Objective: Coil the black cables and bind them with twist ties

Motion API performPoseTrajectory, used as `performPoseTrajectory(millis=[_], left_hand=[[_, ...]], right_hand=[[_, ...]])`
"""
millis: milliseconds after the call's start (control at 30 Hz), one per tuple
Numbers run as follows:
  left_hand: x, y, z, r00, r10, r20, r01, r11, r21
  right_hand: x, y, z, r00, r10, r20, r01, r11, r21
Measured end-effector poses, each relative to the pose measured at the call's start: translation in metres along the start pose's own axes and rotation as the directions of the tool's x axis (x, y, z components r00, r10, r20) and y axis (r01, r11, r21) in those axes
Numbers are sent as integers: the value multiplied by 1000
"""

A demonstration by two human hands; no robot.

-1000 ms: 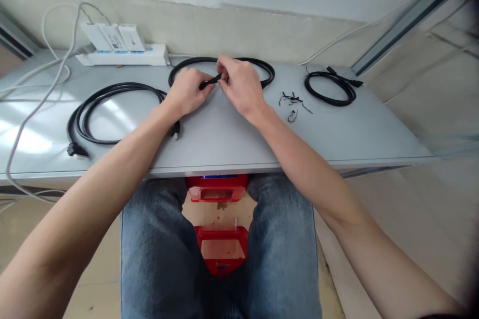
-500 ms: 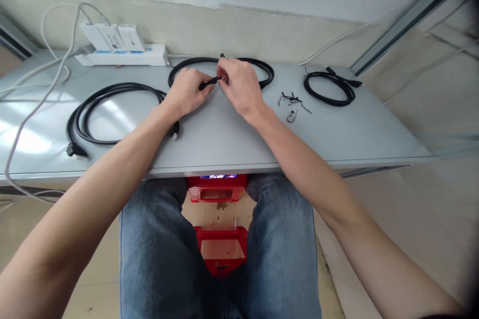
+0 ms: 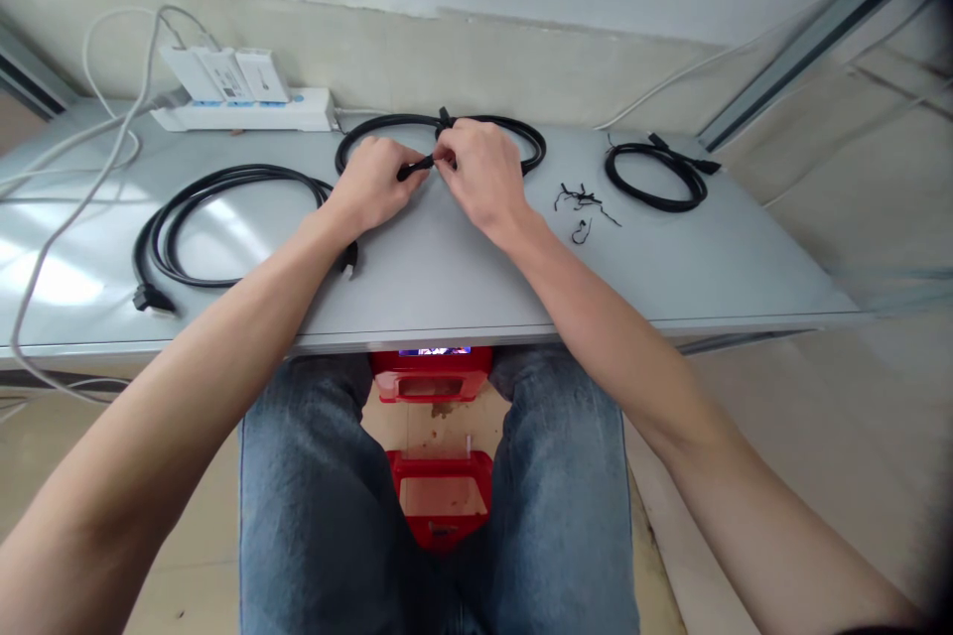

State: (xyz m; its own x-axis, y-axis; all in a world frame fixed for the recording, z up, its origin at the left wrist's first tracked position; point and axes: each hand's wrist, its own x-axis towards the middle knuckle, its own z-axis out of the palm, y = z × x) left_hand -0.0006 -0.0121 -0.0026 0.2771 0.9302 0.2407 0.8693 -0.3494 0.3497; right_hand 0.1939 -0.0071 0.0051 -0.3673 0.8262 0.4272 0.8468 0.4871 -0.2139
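My left hand (image 3: 376, 181) is closed on a short stretch of black cable (image 3: 415, 168) over the middle of the table. The fingertips of my right hand (image 3: 477, 169) pinch together right beside that stretch; my fingers mostly hide what is between them. Behind both hands lies a coiled black cable (image 3: 532, 134), with a dark piece (image 3: 445, 116) standing up at its back. On the left rests another looped black cable (image 3: 168, 228), its plug (image 3: 153, 300) near the front edge. Several black twist ties (image 3: 579, 198) lie loose right of my right hand.
A smaller black cable coil (image 3: 655, 189) lies at the right on the grey table (image 3: 462, 288). At the back left stands a white power strip (image 3: 245, 111) with white adapters (image 3: 223, 74). A white cord (image 3: 81, 189) hangs over the left edge. Red stools (image 3: 432, 377) are below.
My right hand has shifted very slightly right and down, leaving more of the dark piece behind it in sight. My left hand has hardly moved.
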Motion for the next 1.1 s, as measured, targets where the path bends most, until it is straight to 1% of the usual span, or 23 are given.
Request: performPoseTrajectory(millis=[133, 333, 533, 633, 700, 767, 900, 1000, 1067, 1100], left_hand=[[-1, 2, -1, 1000, -8, 8, 8, 1000, 6], [-3, 5, -2, 1000, -4, 14, 4, 1000, -14], [-2, 5, 1, 1000, 10, 17, -10, 1000, 0], [-1, 5, 2, 1000, 11, 18, -11, 1000, 0], [-1, 5, 3, 1000, 16, 18, -16, 1000, 11], [-1, 3, 4, 999, 27, 18, -28, 999, 26], [0, 1, 5, 998, 53, 15, -53, 998, 43], [0, 0, 6, 998, 52, 20, -53, 997, 50], [-1, 1, 6, 999, 47, 22, -48, 997, 52], [-1, 1, 6, 999, 47, 22, -48, 998, 51]], right_hand=[[0, -1, 0, 1000, 12, 5, -12, 1000, 8], [1, -4, -1, 999, 27, 38, -25, 999, -31], [-3, -13, -6, 994, 26, 111, -7, 985, -173], [-4, -15, -4, 995, 21, 99, -4, 986, -165], [-4, -15, -3, 994, 33, 99, -20, 991, -129], [-2, -12, -2, 991, 71, 116, -62, 995, -78], [5, 2, 3, 982, 149, 115, -164, 978, 128], [9, 9, 5, 972, 193, 132, -225, 923, 311], [10, 10, 3, 951, 242, 194, -304, 853, 425], [10, 9, 1, 930, 272, 249, -362, 799, 481]])
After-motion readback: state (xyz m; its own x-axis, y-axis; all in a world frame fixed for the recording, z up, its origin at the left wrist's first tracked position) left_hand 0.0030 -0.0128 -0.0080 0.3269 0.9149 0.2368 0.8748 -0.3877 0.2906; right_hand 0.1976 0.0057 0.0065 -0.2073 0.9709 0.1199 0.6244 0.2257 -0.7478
